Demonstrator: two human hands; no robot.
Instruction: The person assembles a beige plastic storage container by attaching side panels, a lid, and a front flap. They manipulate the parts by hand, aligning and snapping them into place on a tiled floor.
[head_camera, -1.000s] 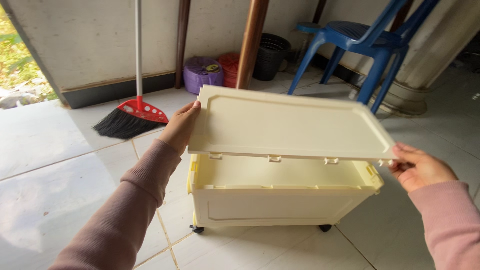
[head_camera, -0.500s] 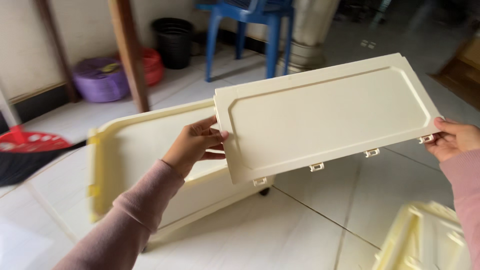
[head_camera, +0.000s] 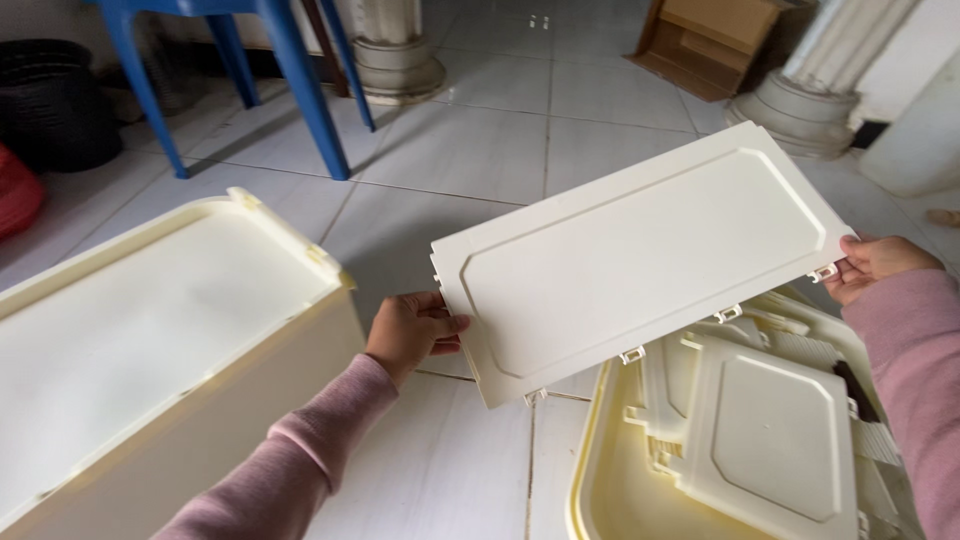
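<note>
A cream plastic lid panel (head_camera: 640, 260) with small clips along its near edge hangs in the air, tilted, over the tiled floor. My left hand (head_camera: 408, 332) grips its left end and my right hand (head_camera: 872, 264) grips its right corner. The open cream storage box (head_camera: 150, 350) it came from stands at the left, its top bare. Under the panel's right half lies a cream tray-like piece (head_camera: 600, 470) holding more cream panels (head_camera: 770, 430).
A blue plastic chair (head_camera: 290, 70) stands at the back left, next to a black bin (head_camera: 55, 100) and a red object (head_camera: 15, 190). White column bases (head_camera: 395, 55) (head_camera: 800, 105) and a cardboard box (head_camera: 705, 40) sit at the back.
I have lifted the lid panel off the box and carried it to the right. It is now over the pile of cream panels. My view has swung right with it.
</note>
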